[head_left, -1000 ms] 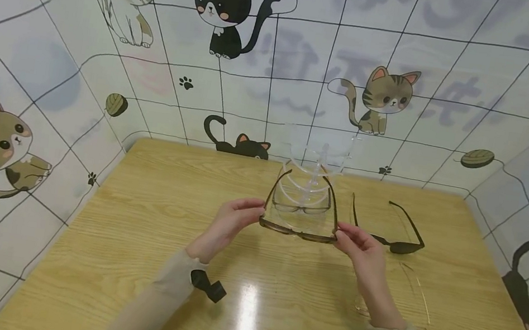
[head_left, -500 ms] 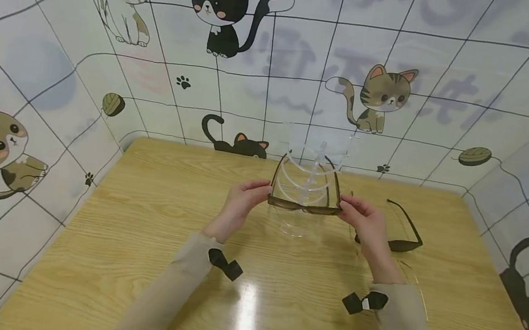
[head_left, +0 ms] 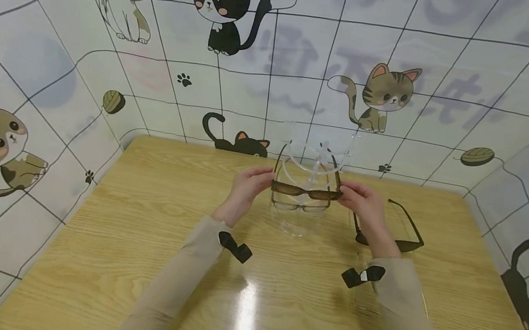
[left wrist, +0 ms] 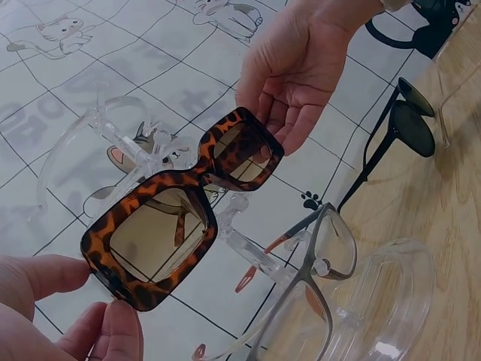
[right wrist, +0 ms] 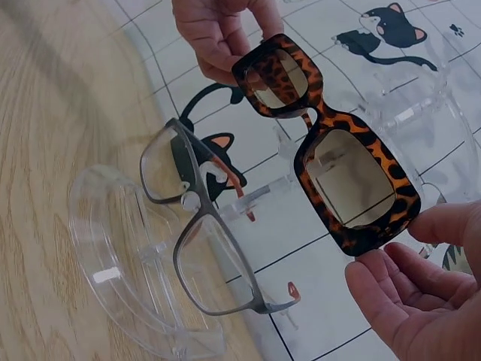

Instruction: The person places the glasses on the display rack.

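Note:
Tortoiseshell sunglasses (head_left: 306, 192) with brown lenses are held level in front of a clear display stand (right wrist: 94, 226). My left hand (head_left: 246, 193) pinches one outer corner of their frame between thumb and fingers. At the opposite corner, my right hand (head_left: 365, 204) grips in the same way. Both wrist views show the lenses facing the cameras and the temples pointing back toward the stand's upper arms. Lower on the stand rest grey-framed eyeglasses (right wrist: 197, 180) with orange-brown temple tips, just below the sunglasses.
Black sunglasses (head_left: 407, 246) lie on the wooden table (head_left: 139, 260) right of the stand, partly behind my right hand. Nearer, thin gold-rimmed glasses (head_left: 425, 305) are mostly hidden by my right sleeve (head_left: 409, 304). A cat-patterned wall covering (head_left: 293, 101) rises close behind the stand.
Both hands have moved the tortoiseshell sunglasses forward and up toward the stand. The grey eyeglasses, briefly covered by them, show again underneath.

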Demonstrator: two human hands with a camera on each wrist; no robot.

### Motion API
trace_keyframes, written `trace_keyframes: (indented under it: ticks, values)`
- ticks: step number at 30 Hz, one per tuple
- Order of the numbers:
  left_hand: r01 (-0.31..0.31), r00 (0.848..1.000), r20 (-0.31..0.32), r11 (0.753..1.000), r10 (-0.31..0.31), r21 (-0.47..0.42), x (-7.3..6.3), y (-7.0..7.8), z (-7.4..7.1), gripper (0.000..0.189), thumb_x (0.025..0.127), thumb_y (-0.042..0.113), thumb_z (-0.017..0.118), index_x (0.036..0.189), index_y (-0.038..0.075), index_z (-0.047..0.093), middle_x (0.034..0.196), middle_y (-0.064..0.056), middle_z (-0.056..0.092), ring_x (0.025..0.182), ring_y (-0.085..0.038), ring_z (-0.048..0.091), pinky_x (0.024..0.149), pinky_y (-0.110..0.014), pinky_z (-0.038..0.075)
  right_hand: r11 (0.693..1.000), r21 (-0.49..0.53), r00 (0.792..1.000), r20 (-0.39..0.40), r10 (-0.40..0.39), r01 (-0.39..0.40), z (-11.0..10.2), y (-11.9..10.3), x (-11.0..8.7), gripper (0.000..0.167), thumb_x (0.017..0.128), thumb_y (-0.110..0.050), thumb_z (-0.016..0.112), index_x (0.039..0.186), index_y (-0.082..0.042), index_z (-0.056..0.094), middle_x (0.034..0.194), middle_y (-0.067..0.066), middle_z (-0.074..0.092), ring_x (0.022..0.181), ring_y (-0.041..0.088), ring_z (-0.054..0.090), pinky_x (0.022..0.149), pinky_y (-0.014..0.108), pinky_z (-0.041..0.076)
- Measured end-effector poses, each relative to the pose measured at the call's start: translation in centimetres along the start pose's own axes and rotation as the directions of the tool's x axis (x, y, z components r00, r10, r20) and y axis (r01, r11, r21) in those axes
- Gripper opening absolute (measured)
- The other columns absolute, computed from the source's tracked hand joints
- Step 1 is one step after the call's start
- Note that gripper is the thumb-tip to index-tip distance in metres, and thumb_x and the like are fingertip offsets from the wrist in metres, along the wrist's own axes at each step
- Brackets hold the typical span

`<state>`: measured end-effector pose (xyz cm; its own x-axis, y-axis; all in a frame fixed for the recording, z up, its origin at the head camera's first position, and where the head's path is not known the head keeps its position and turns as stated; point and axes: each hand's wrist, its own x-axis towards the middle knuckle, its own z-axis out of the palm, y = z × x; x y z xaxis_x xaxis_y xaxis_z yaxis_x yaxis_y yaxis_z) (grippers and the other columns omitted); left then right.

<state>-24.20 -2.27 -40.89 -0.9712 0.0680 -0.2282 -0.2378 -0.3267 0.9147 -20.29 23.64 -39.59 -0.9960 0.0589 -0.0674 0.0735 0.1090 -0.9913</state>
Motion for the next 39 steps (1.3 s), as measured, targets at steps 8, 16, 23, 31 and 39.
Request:
trace_keyframes:
  ticks: [8,16,23,31,39]
  values:
    - [0.013,1.000,-0.018,1.000,-0.013,-0.010,0.7,-0.1,0.4,0.029,0.086,0.002,0.065,0.114,-0.006,0.062,0.107,-0.009,0.063,0.082,-0.010,0.063,0.091,-0.029,0.050,0.999,-0.041,0.999,0.023,0.036,-0.035,-0.4,0.1,0.7,0.046,0.096,-0.020,0.054,0.131,0.010,0.046,0.101,-0.002,0.056,0.080,0.004,0.060,0.084,0.021,0.051]
    - [0.007,1.000,-0.019,1.000,-0.007,0.001,1.2,-0.5,0.3,0.028,0.086,0.001,0.065,0.112,-0.007,0.063,0.105,-0.008,0.063,0.081,-0.010,0.062,0.090,-0.029,0.050,1.000,-0.022,0.999,0.028,0.014,-0.013,-0.3,0.6,1.3,0.044,0.096,-0.015,0.055,0.128,0.013,0.047,0.098,0.000,0.057,0.077,0.005,0.061,0.080,0.021,0.053]
    - [0.004,1.000,-0.027,1.000,-0.005,-0.019,1.6,-1.1,0.3,0.027,0.085,0.000,0.065,0.111,-0.007,0.063,0.101,-0.006,0.063,0.079,-0.011,0.063,0.090,-0.030,0.050,1.000,0.001,1.000,0.021,0.011,-0.011,-0.4,1.0,1.5,0.043,0.095,-0.013,0.055,0.127,0.014,0.047,0.095,-0.002,0.058,0.075,0.005,0.060,0.078,0.018,0.053]
    - [0.002,1.000,-0.027,1.000,-0.002,-0.008,1.8,-1.1,0.5,0.027,0.085,0.000,0.065,0.111,-0.007,0.063,0.094,-0.004,0.064,0.074,-0.008,0.063,0.087,-0.028,0.051,1.000,-0.021,1.000,0.023,0.016,-0.015,-0.6,1.1,1.6,0.043,0.096,-0.015,0.054,0.127,0.013,0.047,0.099,0.002,0.058,0.077,0.005,0.061,0.078,0.018,0.052]
    - [0.004,0.999,-0.038,1.000,-0.004,0.005,1.8,-1.3,0.5,0.028,0.085,0.000,0.065,0.112,-0.007,0.063,0.102,-0.010,0.065,0.074,-0.008,0.063,0.082,-0.025,0.053,0.999,-0.031,0.999,0.031,0.026,-0.025,-0.7,1.3,1.3,0.043,0.097,-0.016,0.053,0.128,0.013,0.047,0.105,0.009,0.056,0.080,0.004,0.062,0.081,0.020,0.052]
